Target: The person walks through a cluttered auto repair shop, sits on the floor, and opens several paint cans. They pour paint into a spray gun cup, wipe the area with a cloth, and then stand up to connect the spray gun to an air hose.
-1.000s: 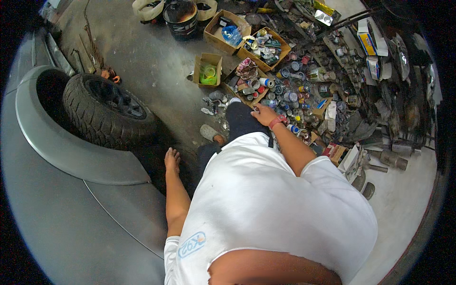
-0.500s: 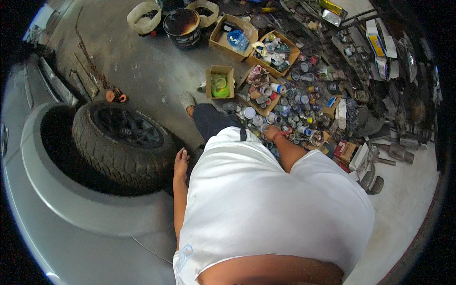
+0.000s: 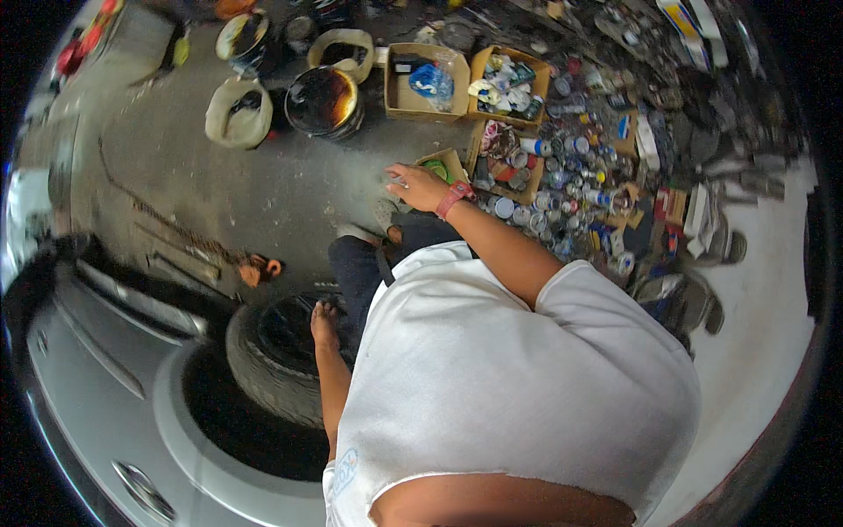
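Dull grey floor (image 3: 211,184), lightly smudged

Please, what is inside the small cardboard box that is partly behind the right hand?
Inside the small cardboard box, part of a green object shows. The right hand covers the box's nearer part, so whatever else lies there cannot be seen.

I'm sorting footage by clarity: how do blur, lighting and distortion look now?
Head view: black corners, grey car edges bent by the fisheye; head view: clutter at upper right smeared; head view: wheel well deep in shadow, white T-shirt bright, right hand readable.
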Tool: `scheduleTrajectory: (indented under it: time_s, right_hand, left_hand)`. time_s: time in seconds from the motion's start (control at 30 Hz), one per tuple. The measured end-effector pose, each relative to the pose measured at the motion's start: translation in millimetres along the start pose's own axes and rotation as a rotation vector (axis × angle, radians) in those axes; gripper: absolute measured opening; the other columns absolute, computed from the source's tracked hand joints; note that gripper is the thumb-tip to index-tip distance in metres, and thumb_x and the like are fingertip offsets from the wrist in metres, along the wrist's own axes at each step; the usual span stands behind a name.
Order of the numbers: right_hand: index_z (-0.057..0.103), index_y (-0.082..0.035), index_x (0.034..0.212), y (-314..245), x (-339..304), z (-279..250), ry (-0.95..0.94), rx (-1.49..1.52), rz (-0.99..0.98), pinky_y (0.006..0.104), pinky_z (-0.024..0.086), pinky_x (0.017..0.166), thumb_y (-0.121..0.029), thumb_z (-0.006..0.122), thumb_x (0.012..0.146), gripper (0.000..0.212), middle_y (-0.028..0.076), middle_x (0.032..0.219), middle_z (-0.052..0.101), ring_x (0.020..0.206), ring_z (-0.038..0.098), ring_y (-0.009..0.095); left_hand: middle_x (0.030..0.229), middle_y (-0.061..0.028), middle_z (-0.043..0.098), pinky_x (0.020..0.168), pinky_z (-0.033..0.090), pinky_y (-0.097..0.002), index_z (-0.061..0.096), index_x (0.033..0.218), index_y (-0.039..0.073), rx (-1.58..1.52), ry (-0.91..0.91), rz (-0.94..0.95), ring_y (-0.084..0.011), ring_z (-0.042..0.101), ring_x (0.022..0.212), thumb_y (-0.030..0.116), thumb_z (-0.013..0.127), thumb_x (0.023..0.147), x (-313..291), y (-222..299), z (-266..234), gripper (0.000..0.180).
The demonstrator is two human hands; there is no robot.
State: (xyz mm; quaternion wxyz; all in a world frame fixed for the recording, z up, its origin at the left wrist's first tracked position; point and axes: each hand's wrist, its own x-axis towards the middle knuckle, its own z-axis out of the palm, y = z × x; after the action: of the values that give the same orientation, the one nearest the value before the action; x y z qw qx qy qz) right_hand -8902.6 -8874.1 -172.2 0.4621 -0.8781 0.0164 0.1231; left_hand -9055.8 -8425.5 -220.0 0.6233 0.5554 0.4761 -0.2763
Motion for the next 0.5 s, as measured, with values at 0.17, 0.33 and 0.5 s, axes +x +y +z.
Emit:
scheduleTrajectory:
  time_s: [0.17, 0.33, 0.5]
  right_hand:
    - [0.060, -0.006, 0.137, 38.3, 4.3, 7.8, 0.140, 0.112, 0.326, 0.0426, 0.050, 0.103, -0.036, 0.065, 0.099, 0.049, 0.022, 0.131, 0.067, 0.123, 0.064, 0.037]
    - [0.065, -0.002, 0.130, 139.2, -89.2, 38.0, 0.242, -0.013, 1.024, 0.0461, 0.047, 0.107, -0.044, 0.062, 0.098, 0.052, 0.021, 0.131, 0.066, 0.123, 0.062, 0.039]
    - [0.051, -0.010, 0.149, 180.7, -168.0, 109.7, 0.152, 0.173, 1.351, 0.0512, 0.039, 0.116, -0.049, 0.049, 0.104, 0.059, 0.017, 0.154, 0.049, 0.138, 0.051, 0.040]
  left_hand:
    - [0.124, -0.0102, 0.069, 0.098, 0.048, -0.0425, 0.059, 0.139, 0.005, 0.515, -0.109, 0.040, -0.0283, 0.063, 0.115, 0.050, 0.062, 0.102, 94.5, 73.3, -21.2, 0.058]
    - [0.134, -0.0128, 0.065, 0.101, 0.048, -0.0419, 0.054, 0.145, 0.006, 0.762, -0.189, 0.108, -0.0273, 0.063, 0.118, 0.049, 0.059, 0.104, 164.9, 221.3, 5.3, 0.060]
    - [0.140, -0.0143, 0.062, 0.101, 0.049, -0.0400, 0.046, 0.152, 0.006, 0.899, -0.226, 0.193, -0.0241, 0.063, 0.120, 0.044, 0.056, 0.106, 178.0, 374.4, 68.6, 0.061]
